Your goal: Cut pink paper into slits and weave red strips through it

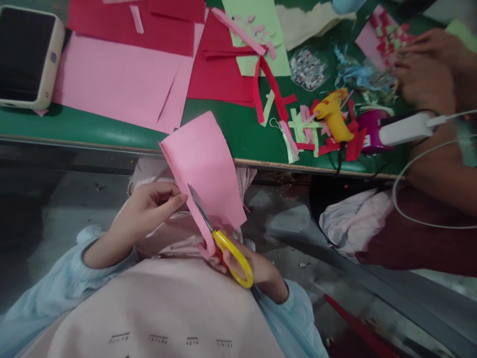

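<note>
My left hand (152, 209) pinches the left edge of a pink sheet (208, 164), which looks like felt or paper, held up over my lap at the table's front edge. In my right hand (242, 263) are scissors (233, 258) with yellow and red handles, my fingers partly hidden behind them. The blades lie on the sheet along its left side, pointing up and away from me. A narrow pink strip (203, 228) is partly cut along that side, its lower end curling beside the scissor handles.
Pink sheets (112, 79) and red sheets (223, 74) lie on the green table (149, 139). A phone (28, 57) lies far left. Right are a yellow glue gun (335, 117), coloured strips, a bead bag (308, 68) and a white cable (397, 199). Another person's hands (428, 64) handle a woven piece.
</note>
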Available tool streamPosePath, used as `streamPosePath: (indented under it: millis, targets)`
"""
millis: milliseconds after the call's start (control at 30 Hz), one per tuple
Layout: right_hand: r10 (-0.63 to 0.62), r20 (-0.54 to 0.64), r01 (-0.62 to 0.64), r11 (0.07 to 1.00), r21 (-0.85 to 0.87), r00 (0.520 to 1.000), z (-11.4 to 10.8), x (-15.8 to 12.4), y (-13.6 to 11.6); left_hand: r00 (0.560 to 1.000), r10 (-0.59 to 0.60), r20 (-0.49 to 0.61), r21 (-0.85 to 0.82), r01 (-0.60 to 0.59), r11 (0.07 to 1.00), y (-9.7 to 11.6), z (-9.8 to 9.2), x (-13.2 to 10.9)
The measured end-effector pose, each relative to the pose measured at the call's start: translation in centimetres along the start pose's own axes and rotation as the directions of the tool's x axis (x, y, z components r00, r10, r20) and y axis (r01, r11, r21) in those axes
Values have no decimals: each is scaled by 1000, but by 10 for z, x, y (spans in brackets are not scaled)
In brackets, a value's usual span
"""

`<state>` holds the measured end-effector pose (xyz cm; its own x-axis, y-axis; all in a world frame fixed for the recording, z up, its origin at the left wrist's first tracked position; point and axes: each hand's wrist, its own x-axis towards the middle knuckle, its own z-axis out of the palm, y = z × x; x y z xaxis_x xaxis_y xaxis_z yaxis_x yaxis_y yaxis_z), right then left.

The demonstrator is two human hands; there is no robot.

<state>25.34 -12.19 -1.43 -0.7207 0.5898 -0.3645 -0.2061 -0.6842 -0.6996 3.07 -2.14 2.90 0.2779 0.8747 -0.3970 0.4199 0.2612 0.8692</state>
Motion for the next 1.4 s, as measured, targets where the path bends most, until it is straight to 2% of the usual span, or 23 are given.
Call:
streamPosePath:
  millis: [267,600,800,967,1233,1400]
  targets:
    - [-31,-2,31,999,-19,1000,0,3,0,1000,10,20,36,-11,999,-1,3,-1]
    - [2,-57,-3,1000,-19,998,5,1,-6,1000,25,4,38,-25,999,0,3,-2]
    - [-27,-24,27,1000,-6,999,5,2,-5,1000,29,10,47,-29,998,-2,3,-2]
    - [-6,-6,6,1000,-26,1000,1,4,0,999,34,-19,79,-32,996,-7,4,-1]
    - [-9,-21,9,1000,-2,1000,3,3,-1,999,45,-9,86,-44,995,-6,3,-1]
    - [-27,0,27,997,-74,1000,0,3,3,999,39,-14,98,-38,994,-3,4,-1]
